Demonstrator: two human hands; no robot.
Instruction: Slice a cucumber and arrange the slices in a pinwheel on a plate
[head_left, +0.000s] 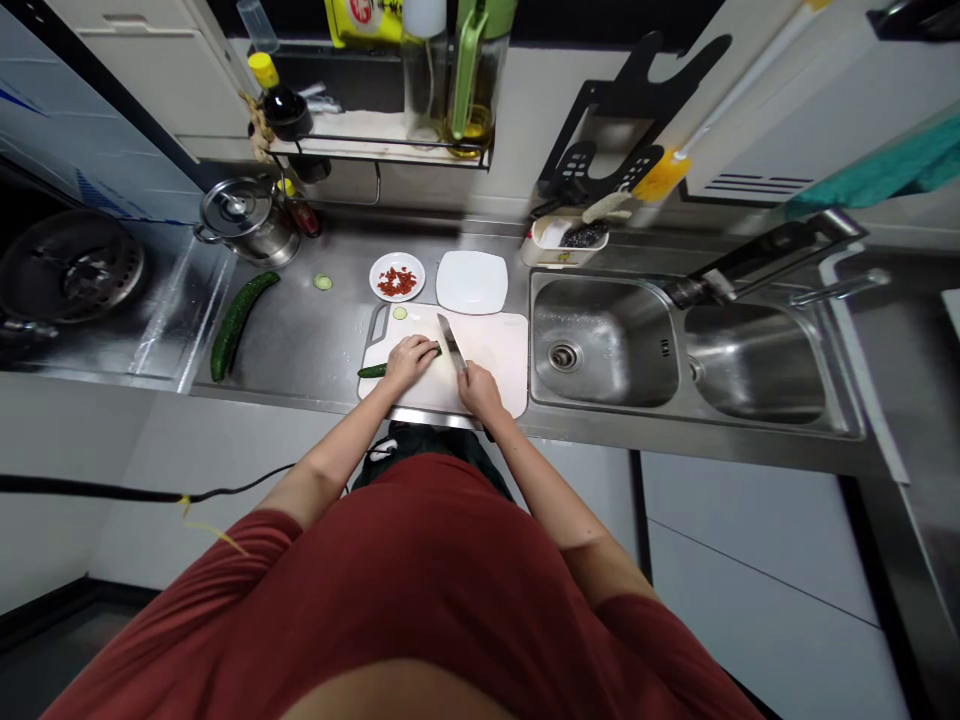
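On the white cutting board lies a dark green cucumber piece. My left hand is closed over it, and its cut end shows just past my fingertips. My right hand grips the handle of a knife, whose blade points away from me, a little right of that end. A pale green slice rests near the board's upper left corner. Behind the board stand a white plate of chopped red pieces and a bare white square plate.
A whole cucumber and a cucumber end piece lie on the counter at left, near a steel pot. The double sink adjoins the board's right side. A bottle rack overhangs the back.
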